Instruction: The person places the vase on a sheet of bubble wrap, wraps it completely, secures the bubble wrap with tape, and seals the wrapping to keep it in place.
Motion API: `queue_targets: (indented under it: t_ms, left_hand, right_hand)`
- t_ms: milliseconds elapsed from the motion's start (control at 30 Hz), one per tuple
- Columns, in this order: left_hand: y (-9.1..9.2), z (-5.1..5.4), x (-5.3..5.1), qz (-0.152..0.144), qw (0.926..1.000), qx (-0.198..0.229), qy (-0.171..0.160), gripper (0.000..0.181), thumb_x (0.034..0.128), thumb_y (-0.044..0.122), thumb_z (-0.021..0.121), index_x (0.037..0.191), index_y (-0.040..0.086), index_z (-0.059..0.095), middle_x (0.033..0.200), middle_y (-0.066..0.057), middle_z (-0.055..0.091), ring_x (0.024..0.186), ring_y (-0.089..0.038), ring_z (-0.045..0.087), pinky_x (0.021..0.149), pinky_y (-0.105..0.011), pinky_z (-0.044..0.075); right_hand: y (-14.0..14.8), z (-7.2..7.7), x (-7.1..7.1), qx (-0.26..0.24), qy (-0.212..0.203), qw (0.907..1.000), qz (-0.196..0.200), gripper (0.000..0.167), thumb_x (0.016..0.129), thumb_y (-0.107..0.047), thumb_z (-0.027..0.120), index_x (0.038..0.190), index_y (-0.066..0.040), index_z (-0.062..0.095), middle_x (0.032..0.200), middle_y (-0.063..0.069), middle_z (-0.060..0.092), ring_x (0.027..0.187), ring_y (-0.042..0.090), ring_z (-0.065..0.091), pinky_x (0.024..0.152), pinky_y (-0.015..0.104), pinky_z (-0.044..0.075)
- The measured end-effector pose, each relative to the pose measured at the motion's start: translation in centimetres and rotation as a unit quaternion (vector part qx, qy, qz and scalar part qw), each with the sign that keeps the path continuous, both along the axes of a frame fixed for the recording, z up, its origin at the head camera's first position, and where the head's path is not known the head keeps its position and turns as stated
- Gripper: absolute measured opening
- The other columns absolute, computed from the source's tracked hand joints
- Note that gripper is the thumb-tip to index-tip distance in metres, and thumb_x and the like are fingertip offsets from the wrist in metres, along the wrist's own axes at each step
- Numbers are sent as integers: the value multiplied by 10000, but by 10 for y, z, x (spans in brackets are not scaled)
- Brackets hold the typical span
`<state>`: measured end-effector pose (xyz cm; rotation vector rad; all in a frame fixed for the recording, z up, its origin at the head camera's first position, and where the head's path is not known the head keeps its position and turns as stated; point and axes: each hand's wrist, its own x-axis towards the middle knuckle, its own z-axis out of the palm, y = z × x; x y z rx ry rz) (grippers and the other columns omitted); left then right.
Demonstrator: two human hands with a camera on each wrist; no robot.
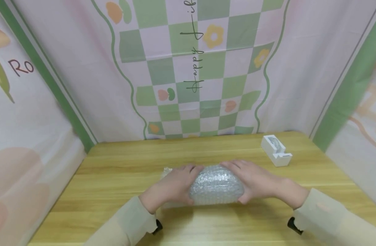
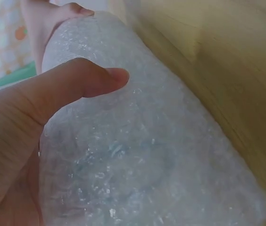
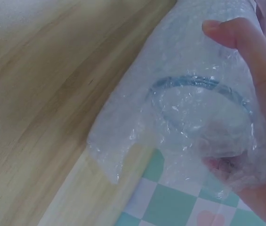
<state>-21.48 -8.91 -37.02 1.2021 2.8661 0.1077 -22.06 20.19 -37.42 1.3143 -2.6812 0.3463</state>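
A bundle rolled in clear bubble wrap point(image 1: 217, 188) lies crosswise before me, close above or on the wooden table. My left hand point(image 1: 175, 184) grips its left part, thumb on the near side and fingers over the top. At its right part my right hand point(image 1: 255, 180) holds on the same way. In the left wrist view the thumb presses along the wrap point(image 2: 137, 127). The right wrist view shows a round bluish rim point(image 3: 194, 82) inside the wrap's end, with loose film point(image 3: 112, 155) sticking out past it. What the wrapped thing is stays unclear.
A white tape dispenser point(image 1: 281, 160) with a roll of clear tape stands at the table's back right. The wooden table point(image 1: 123, 164) ends at a hanging checkered cloth point(image 1: 188, 68) behind, with printed cloths at both sides.
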Motion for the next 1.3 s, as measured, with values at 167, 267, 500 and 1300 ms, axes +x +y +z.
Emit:
queue_targets:
  t_ms: [167,267,500,1300]
  left_hand:
    - [0,3,0,-45,9997,88,-202,1122,675,361,957,1561,57,339,1447,-143,520,1250,-283,571,1042,-427,510]
    - [0,3,-1,-51,9994,96,-329,1117,675,344,955,1564,67,339,1440,-132,525,1237,-272,577,1037,-423,512]
    - [2,4,-8,-104,9984,108,-549,1127,643,294,962,1557,56,348,1428,-123,541,1232,-258,580,1027,-408,519]
    - [2,10,-15,65,9916,50,-1288,1089,691,179,929,1580,57,311,1493,-129,492,1303,-263,538,1079,-370,474]
  right_hand:
    - [0,3,3,-1,-326,9994,-74,1139,548,-320,959,1486,19,408,1329,197,596,1151,380,610,937,596,541]
    - [1,5,4,26,-433,9990,-67,1132,562,-337,953,1486,26,409,1332,185,596,1151,365,611,941,588,541]
    - [2,8,0,-65,-905,9959,6,1140,578,-324,948,1487,69,385,1343,196,585,1156,350,604,948,585,537]
    - [-1,21,-9,112,-1675,9858,48,1132,619,-336,938,1515,51,364,1384,193,559,1180,351,590,951,581,536]
